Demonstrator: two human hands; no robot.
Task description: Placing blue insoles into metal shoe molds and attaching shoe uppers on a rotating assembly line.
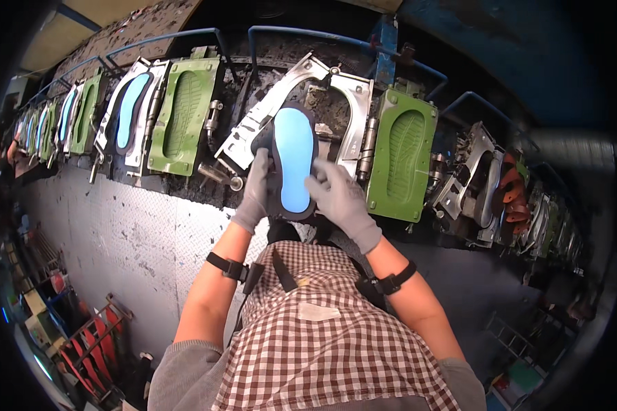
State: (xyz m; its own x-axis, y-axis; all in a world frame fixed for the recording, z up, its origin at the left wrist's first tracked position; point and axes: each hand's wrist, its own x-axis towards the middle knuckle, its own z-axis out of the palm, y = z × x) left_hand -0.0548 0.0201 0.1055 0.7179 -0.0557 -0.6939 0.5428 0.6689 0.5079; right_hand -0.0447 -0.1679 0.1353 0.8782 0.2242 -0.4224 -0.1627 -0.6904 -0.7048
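A dark shoe upper with a flat light-blue sole-shaped bottom [295,157] faces up in front of me, toe end pointing away. Gripping its left edge is my left hand [255,192], in a grey glove, with the fingers partly hidden behind the dark rim. My right hand [341,202], also gloved, is at the right edge; its thumb and bent fingers are apart, close to or touching the blue face. Behind the upper lies a hinged silver metal mould frame [253,123], swung wide. To its right stands a green mould half [403,157] with a tread-patterned sole cavity.
Another green mould half [183,116] and a silver frame holding a blue-bottomed upper [131,109] stand left. More moulds line both sides, with orange-brown pieces [513,192] on the right. Blue rails [308,34] run behind. A rack with red pieces [96,342] is at lower left.
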